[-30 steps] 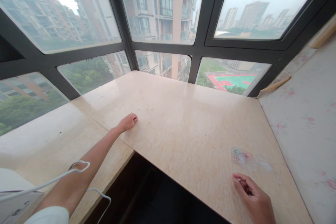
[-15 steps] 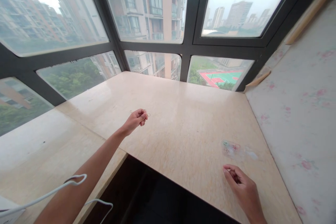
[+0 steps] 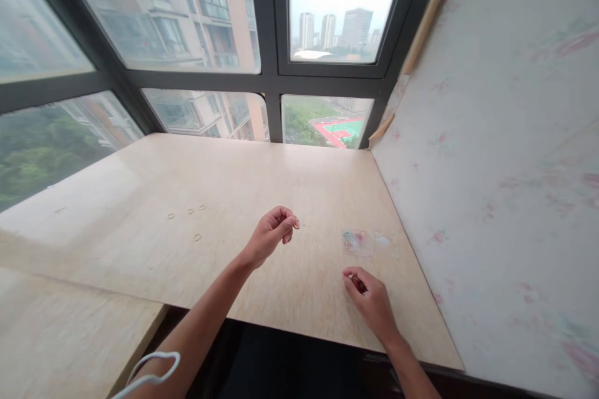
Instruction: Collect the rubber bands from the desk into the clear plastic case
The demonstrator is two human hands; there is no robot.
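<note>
Left hand, head view: the left hand (image 3: 271,234) is above the middle of the worktop (image 3: 290,293); its fingers are narrow, and thumb and forefinger pinch one small ring.
Held ring: the ring (image 3: 297,223) is at the fingertips, pale yellowish in colour, and partly hidden by them.
Right hand: the right hand (image 3: 372,300) is near the front edge of the worktop, with fingers curled and the thumb near the forefinger; I cannot tell if they close fully, or if a thing is between them.
Other rings: four more rings (image 3: 190,211) lie on the worktop, to the left of the left hand and well apart from it; three make a loose row, and the fourth is nearer to the person.
Packet: a clear packet (image 3: 358,243) lies just beyond the right hand, with small red and green pieces visible in it; their shape is too small to tell.
White piece: a whitish piece (image 3: 382,239) is just beside the packet, on its right.
Cable: a white cable (image 3: 161,355) makes a loop in front of the left forearm.
Wall: a flowered wall (image 3: 472,187) borders the worktop on the right.
</note>
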